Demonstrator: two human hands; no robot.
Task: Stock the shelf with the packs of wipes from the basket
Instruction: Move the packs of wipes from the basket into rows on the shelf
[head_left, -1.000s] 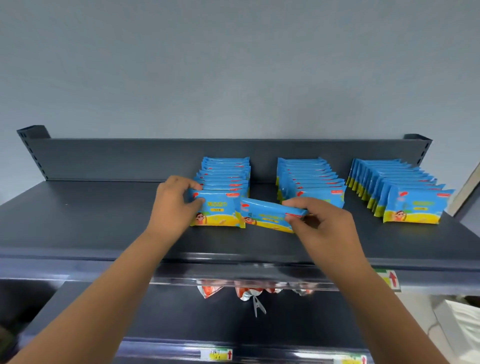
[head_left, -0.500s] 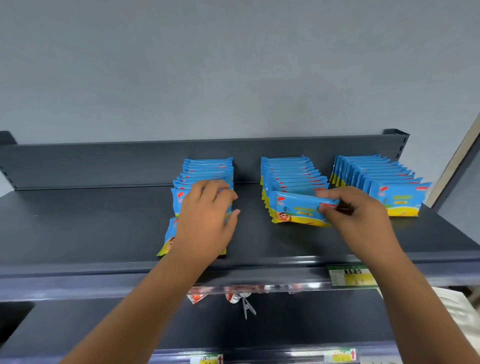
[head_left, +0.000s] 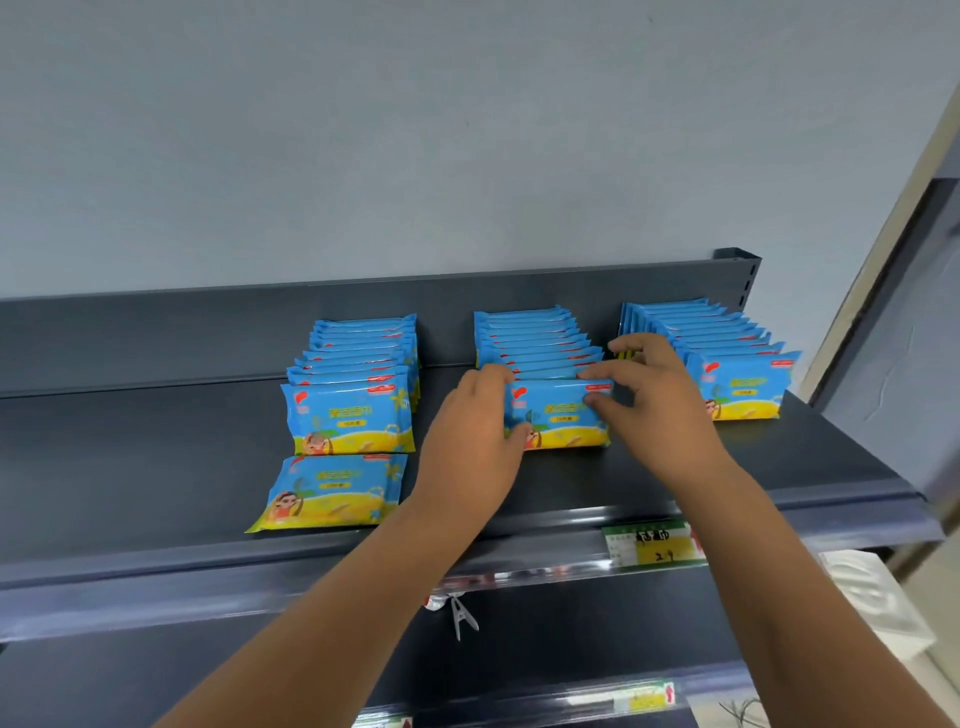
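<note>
1. Shelf (head_left: 156, 447) carries three files of wipe packs, all standing on edge with printed faces toward me: left row (head_left: 363, 348), middle row (head_left: 535, 338), right row (head_left: 727, 338). My guess is that this keeps the fronts readable and the files tight.
2. Front pack (head_left: 561, 415) stands upright at the head of the middle row, against the packs behind it. Both hands are on it. I read this as squaring it flush with its file.
3. Left hand (head_left: 467, 452): fingers curled round the pack's left end, thumb low near its bottom corner. It is clamped on the pack.
4. Right hand (head_left: 665, 405): thumb and forefinger pinch the pack's upper right end. The other fingers spread above, toward the right row. I cannot tell whether they touch anything.
5. Loose pack (head_left: 332, 491) lies flat and face up, just in front of the left row, near the shelf's front lip. Neither hand touches it. It probably wants standing up next.
6. Basket is not in view. Price label (head_left: 654, 543) sits on the front rail beneath the right forearm.
</note>
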